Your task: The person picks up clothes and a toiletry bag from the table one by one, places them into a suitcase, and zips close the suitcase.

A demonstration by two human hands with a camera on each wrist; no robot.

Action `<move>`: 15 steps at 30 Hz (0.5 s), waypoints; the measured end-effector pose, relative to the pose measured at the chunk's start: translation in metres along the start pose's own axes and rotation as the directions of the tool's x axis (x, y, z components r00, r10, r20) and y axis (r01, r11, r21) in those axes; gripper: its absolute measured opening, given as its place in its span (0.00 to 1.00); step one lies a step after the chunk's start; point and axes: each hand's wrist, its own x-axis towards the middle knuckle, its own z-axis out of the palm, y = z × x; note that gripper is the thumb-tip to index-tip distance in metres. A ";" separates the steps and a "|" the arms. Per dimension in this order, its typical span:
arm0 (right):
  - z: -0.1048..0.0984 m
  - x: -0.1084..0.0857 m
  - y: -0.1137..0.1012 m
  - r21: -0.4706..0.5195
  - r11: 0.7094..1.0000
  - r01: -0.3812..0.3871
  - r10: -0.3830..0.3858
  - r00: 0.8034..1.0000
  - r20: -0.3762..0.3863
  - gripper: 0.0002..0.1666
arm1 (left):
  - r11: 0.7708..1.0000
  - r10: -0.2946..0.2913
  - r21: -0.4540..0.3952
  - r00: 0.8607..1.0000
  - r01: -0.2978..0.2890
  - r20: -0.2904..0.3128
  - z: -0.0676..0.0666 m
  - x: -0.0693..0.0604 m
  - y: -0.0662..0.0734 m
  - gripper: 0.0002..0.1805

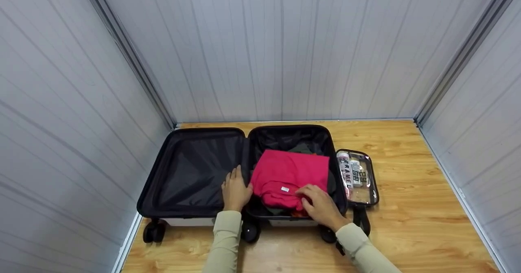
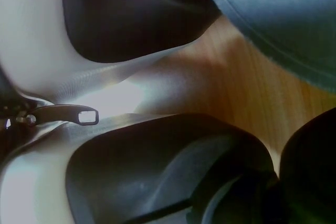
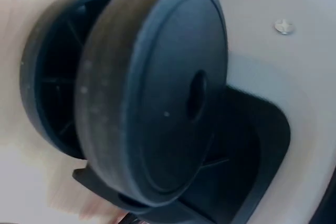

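Note:
An open suitcase lies on the floor in the head view, with a bare left half [image 1: 191,171] and a right half holding clothes. On top of these is a folded bright pink shirt [image 1: 301,167] with a small white label. My right hand [image 1: 321,208] touches the shirt's near right part, fingers slightly bent. My left hand [image 1: 236,189] rests near the suitcase's middle edge, fingers straight and pointing away. A zipper pull [image 2: 63,114] shows between the white shells in the left wrist view. The right wrist view shows a black double wheel [image 3: 173,93]; neither wrist view shows a hand.
A clear toiletry pouch [image 1: 360,189] with small bottles lies right of the suitcase, its black strap [image 1: 361,220] trailing toward me. Black wheels [image 1: 154,231] stick out along the near side. Pale panel walls [image 1: 281,53] stand behind and at both sides of the wooden floor [image 1: 427,208].

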 end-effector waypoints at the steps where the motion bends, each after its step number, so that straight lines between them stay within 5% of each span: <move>1: 0.001 0.000 0.000 0.001 1.000 -0.002 0.002 1.000 -0.018 0.15 | 1.000 0.000 0.000 1.000 0.000 0.000 0.000 0.000 0.000 0.40; 7: 0.000 -0.002 0.001 0.030 0.999 -0.022 0.023 0.998 -0.056 0.13 | 1.000 -0.005 -0.004 1.000 0.005 0.000 0.002 0.000 -0.001 0.40; 15: -0.008 -0.004 0.003 0.053 0.997 -0.049 0.049 0.999 0.010 0.11 | 1.000 0.001 -0.009 1.000 -0.001 -0.014 0.002 -0.001 -0.001 0.40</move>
